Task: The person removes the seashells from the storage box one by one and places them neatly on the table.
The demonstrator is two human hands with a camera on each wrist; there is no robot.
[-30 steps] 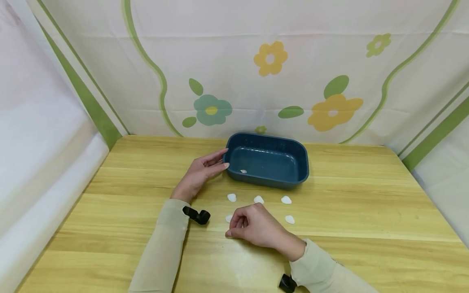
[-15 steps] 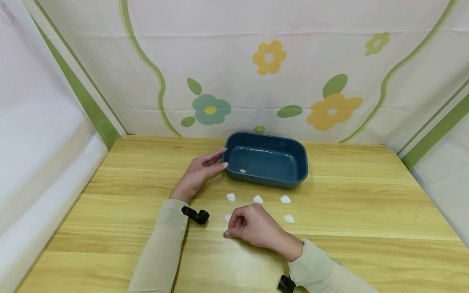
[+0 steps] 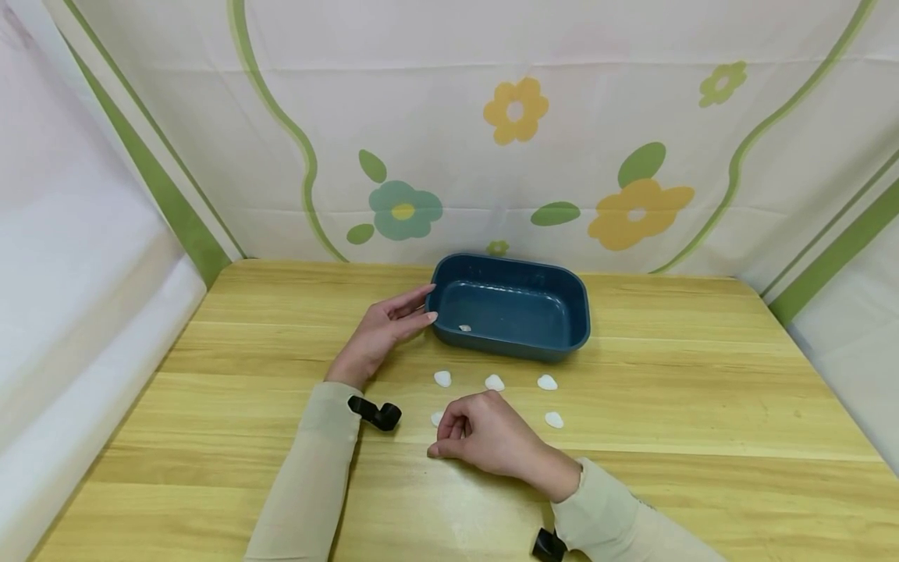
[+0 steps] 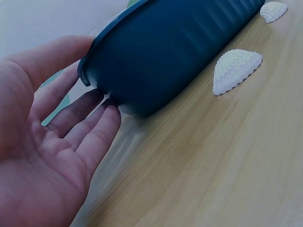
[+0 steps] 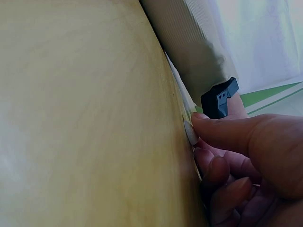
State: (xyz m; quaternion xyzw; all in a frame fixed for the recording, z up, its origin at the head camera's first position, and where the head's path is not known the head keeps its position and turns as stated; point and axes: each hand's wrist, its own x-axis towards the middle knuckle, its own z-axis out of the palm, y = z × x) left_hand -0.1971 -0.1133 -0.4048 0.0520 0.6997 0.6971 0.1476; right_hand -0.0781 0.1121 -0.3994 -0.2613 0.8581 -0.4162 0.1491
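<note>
A dark blue rectangular basin [image 3: 509,350] stands at the back of the wooden table. My left hand [image 3: 379,339] is at its left end, thumb and outstretched fingers touching the rim and outer wall in the left wrist view. My right hand [image 3: 492,437] rests low over the table with loosely curled fingers. No held thing shows in the head view. A white seashell [image 3: 437,420] lies just behind its fingers, partly covered. In the right wrist view a pale shell edge [image 5: 190,132] appears beside the thumb tip; whether they touch, I cannot tell.
More white shells lie before the basin: a left one [image 3: 442,378], a middle one [image 3: 495,382], a right one [image 3: 547,382] and a nearer right one [image 3: 554,420]. A small shell [image 3: 465,328] sits inside the basin. A flowered cloth [image 3: 449,117] hangs behind the table.
The head view has shifted very slightly. Both hands, the basin and the shells otherwise keep their places.
</note>
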